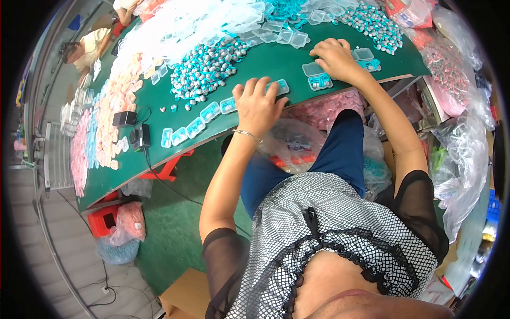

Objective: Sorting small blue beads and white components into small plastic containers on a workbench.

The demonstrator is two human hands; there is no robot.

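My left hand [257, 109] lies with fingers spread over a row of small clear plastic boxes [195, 126] along the table's near edge. Each box seems closed, with teal pieces inside. To the right, my right hand [336, 59] rests above the table with its fingers bent and a little apart. Beside it sits an open clear box [320, 81] with teal contents, its lid folded back. Another open box [370, 65] lies on the hand's other side. Whatever is under the right palm is hidden.
A heap of small grey-and-teal pieces [204, 66] covers the green table [151, 101]; a second heap [377, 26] lies far right. Empty clear boxes [287, 37] pile up behind. Two black devices [139, 136] with a cable stand left. Another person [87, 50] works at far left.
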